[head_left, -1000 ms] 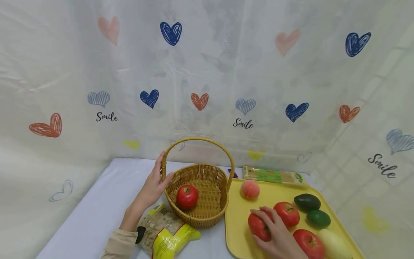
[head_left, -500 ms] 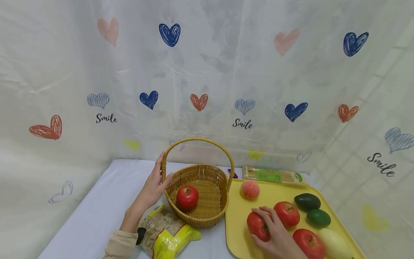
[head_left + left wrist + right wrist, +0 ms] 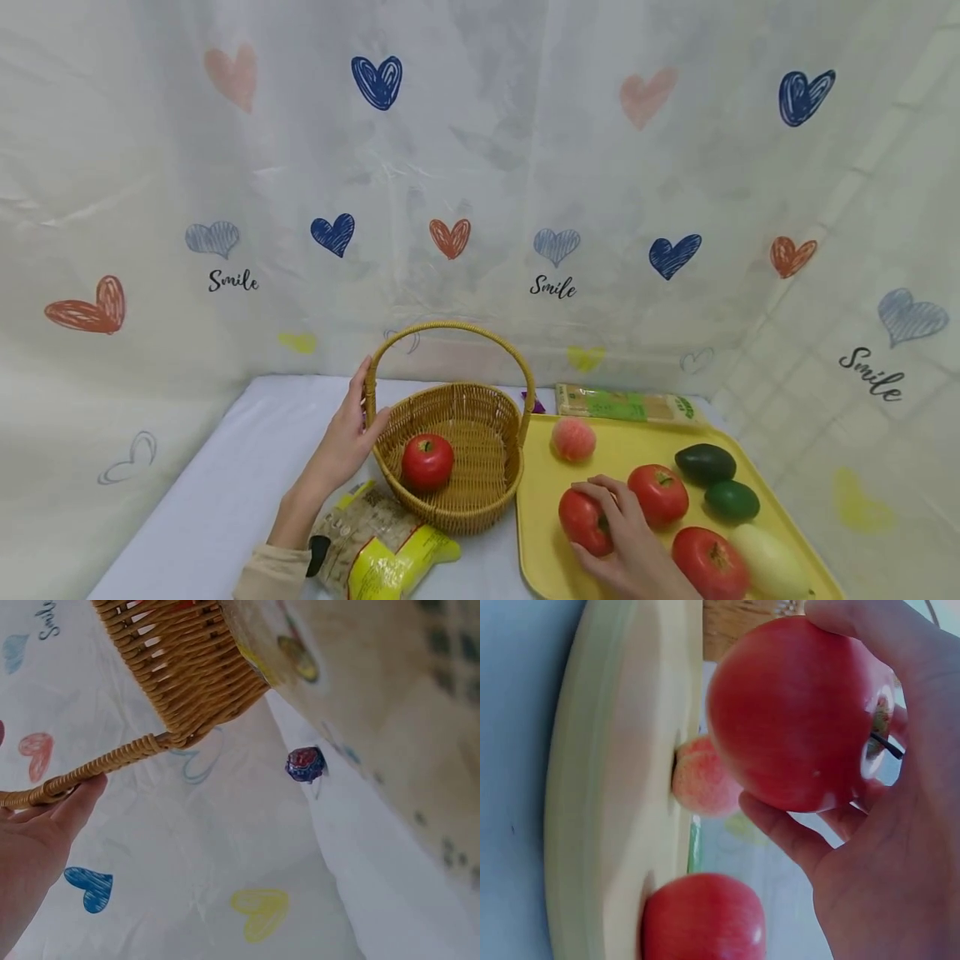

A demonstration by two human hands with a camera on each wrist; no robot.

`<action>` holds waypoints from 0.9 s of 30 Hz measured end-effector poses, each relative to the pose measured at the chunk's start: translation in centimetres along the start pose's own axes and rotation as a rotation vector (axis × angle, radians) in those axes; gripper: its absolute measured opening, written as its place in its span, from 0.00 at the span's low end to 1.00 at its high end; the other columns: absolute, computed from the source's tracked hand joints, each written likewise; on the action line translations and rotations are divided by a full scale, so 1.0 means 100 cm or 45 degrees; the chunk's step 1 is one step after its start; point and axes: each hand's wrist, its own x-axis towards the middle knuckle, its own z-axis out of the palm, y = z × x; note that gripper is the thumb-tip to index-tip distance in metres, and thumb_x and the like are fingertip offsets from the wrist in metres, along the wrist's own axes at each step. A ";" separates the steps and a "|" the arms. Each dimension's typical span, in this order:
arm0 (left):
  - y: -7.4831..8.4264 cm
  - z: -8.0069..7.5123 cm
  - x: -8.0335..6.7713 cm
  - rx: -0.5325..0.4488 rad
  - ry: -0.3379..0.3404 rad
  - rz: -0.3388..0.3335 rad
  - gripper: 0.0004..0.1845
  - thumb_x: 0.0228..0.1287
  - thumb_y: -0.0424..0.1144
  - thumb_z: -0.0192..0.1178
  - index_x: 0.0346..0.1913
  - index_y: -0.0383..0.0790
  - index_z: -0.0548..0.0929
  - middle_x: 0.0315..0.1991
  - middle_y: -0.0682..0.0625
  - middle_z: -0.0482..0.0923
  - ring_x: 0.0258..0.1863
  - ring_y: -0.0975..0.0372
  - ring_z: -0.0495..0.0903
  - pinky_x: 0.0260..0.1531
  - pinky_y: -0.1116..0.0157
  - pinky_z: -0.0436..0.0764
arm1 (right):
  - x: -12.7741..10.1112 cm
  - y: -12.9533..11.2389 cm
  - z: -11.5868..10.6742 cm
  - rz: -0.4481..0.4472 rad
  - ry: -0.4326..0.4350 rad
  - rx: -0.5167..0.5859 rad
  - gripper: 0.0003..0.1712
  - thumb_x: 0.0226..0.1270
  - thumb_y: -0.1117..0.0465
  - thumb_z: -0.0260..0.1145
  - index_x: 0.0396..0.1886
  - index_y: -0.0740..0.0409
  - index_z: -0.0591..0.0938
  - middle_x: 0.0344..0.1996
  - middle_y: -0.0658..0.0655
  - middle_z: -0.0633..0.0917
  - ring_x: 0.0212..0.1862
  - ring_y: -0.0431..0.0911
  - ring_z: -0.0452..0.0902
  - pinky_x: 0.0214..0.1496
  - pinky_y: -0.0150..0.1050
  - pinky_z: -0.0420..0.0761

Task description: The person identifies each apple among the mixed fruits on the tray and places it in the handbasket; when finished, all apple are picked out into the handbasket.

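Note:
A woven basket (image 3: 480, 492) with a hoop handle (image 3: 112, 761) stands on the white table, and a red apple (image 3: 427, 461) lies in it. My left hand (image 3: 348, 429) holds the handle's left base between thumb and fingers. On the yellow tray (image 3: 543, 492) to the right, my right hand (image 3: 626, 546) grips another red apple (image 3: 582, 521). The right wrist view shows fingers curled round this apple (image 3: 795, 712), which seems just clear of the tray's surface (image 3: 622, 787).
The tray also carries a peach (image 3: 573, 439), two more red apples (image 3: 658, 493), a dark avocado (image 3: 705, 464), a green fruit (image 3: 732, 500) and a pale fruit (image 3: 768, 562). A green packet (image 3: 622, 406) lies behind it. A yellow bag (image 3: 375, 542) lies beside my left forearm. Heart-printed curtains close the back and right.
My right hand has drawn the gripped apple slightly left across the tray. The left hand has stayed on the basket handle, and the view has shifted a little.

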 end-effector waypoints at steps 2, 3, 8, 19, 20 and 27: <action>-0.001 0.000 -0.001 0.014 0.004 -0.014 0.43 0.81 0.51 0.52 0.84 0.57 0.36 0.84 0.39 0.44 0.55 0.45 0.75 0.43 0.53 0.77 | 0.002 -0.003 0.002 -0.021 0.003 0.009 0.40 0.54 0.47 0.82 0.66 0.38 0.74 0.64 0.51 0.72 0.61 0.47 0.72 0.51 0.46 0.87; -0.002 -0.001 -0.001 0.013 0.003 -0.021 0.43 0.81 0.51 0.52 0.84 0.59 0.35 0.84 0.39 0.44 0.52 0.46 0.74 0.42 0.55 0.74 | 0.002 -0.004 0.004 -0.022 -0.002 0.018 0.40 0.54 0.47 0.82 0.66 0.38 0.74 0.64 0.50 0.72 0.61 0.46 0.72 0.51 0.45 0.87; -0.003 -0.001 -0.002 0.000 -0.008 -0.023 0.43 0.81 0.51 0.51 0.84 0.59 0.35 0.84 0.39 0.43 0.67 0.41 0.71 0.50 0.46 0.79 | 0.003 -0.009 0.007 -0.018 -0.016 0.040 0.41 0.52 0.46 0.82 0.66 0.39 0.74 0.65 0.49 0.72 0.61 0.45 0.72 0.51 0.42 0.88; 0.002 -0.006 0.004 -0.014 -0.022 -0.009 0.43 0.81 0.52 0.51 0.84 0.59 0.35 0.85 0.41 0.41 0.74 0.39 0.65 0.53 0.44 0.79 | 0.006 -0.016 0.010 -0.159 0.111 0.074 0.45 0.51 0.51 0.84 0.68 0.34 0.73 0.67 0.48 0.73 0.61 0.44 0.76 0.52 0.39 0.87; 0.002 -0.006 0.004 -0.019 -0.026 -0.012 0.43 0.81 0.52 0.51 0.84 0.59 0.34 0.85 0.41 0.41 0.77 0.38 0.61 0.57 0.40 0.78 | 0.006 -0.017 0.011 -0.168 0.106 0.083 0.45 0.51 0.51 0.84 0.69 0.33 0.72 0.67 0.47 0.73 0.61 0.43 0.76 0.52 0.38 0.87; 0.001 -0.006 0.004 -0.082 -0.041 -0.003 0.44 0.80 0.52 0.51 0.84 0.59 0.34 0.85 0.42 0.38 0.82 0.39 0.49 0.65 0.32 0.70 | 0.011 -0.026 0.007 -0.201 0.087 0.076 0.45 0.53 0.51 0.83 0.69 0.30 0.72 0.68 0.44 0.72 0.61 0.40 0.75 0.54 0.37 0.87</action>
